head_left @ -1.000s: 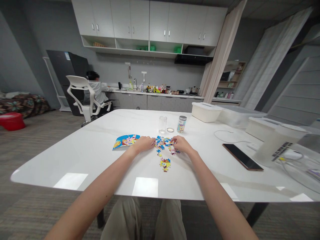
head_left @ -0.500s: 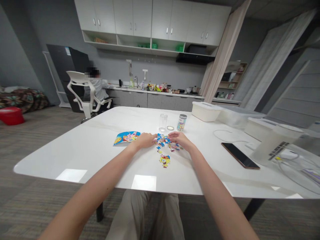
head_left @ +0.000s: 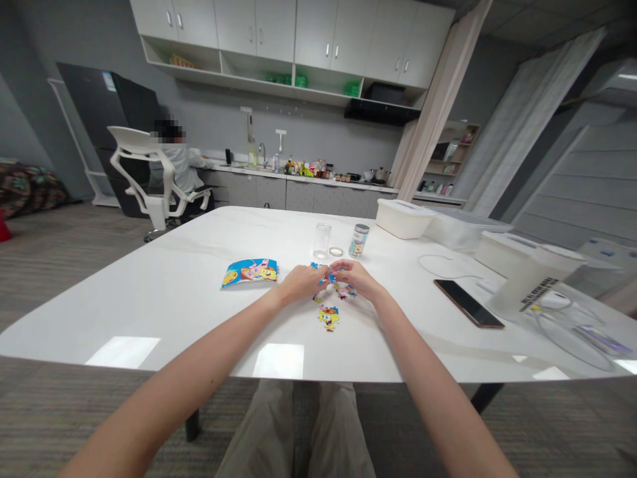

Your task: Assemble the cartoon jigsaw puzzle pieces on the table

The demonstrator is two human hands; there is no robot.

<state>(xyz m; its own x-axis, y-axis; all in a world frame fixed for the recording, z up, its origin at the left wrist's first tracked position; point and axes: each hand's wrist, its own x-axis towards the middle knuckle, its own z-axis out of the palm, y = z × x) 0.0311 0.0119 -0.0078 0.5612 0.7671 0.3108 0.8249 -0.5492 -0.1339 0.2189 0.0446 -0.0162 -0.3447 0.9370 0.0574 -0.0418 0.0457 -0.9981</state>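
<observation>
While looking past the left end of the white bench, saw a dark fridge, then a white office chair with a person in a pale top seated in it. Farther right, on the bench itself, found a curved blue picture sheet printed with cartoon figures, just left of the left wrist. Next came upon the left hand, palm down over the heap of puzzle pieces, with fingers in among the blue ones and covering much of the heap. Could not tell the state of its grip, nor make out any piece in it. Saw behind the heap an upright clear jar, and on the near side a small joined patch of mostly yellow pieces, lying flat and apart from the rest. Noted a round lid beside the jar's foot. Met pinkish loose pieces just below the right hand, with fingers bent and tips close to the left fingertips; could not tell that grip as narrow or holding a piece. Spotted behind it an upright printed canister, then a white lidded box, a dark phone lying flat and a translucent container.
</observation>
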